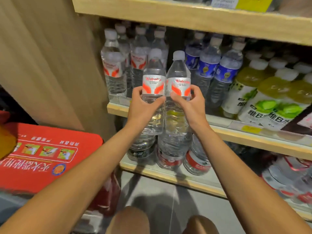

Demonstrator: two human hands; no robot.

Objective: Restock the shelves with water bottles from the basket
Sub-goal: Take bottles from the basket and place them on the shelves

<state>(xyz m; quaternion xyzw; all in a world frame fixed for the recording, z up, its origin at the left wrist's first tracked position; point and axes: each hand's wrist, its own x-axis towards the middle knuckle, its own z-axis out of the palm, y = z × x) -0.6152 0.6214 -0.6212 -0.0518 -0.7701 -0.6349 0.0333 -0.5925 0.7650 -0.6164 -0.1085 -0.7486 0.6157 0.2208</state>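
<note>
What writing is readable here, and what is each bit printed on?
"Wahaha", red, slightly blurred: on the left bottle, held by the left hand, and the right bottle, held by the right hand.
"维B": on the green drink bottles.
Red box: upside-down Chinese characters, too blurred to read.
Yellow shelf tag: digits cut off, unreadable.
Blue-labelled bottles: print too small.

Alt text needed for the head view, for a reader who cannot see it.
The left hand grips one water bottle and the right hand a second bottle, both red-labelled, upright and side by side before the middle shelf. Matching bottles stand on it at left, blue-labelled bottles and green drinks further right.
</note>
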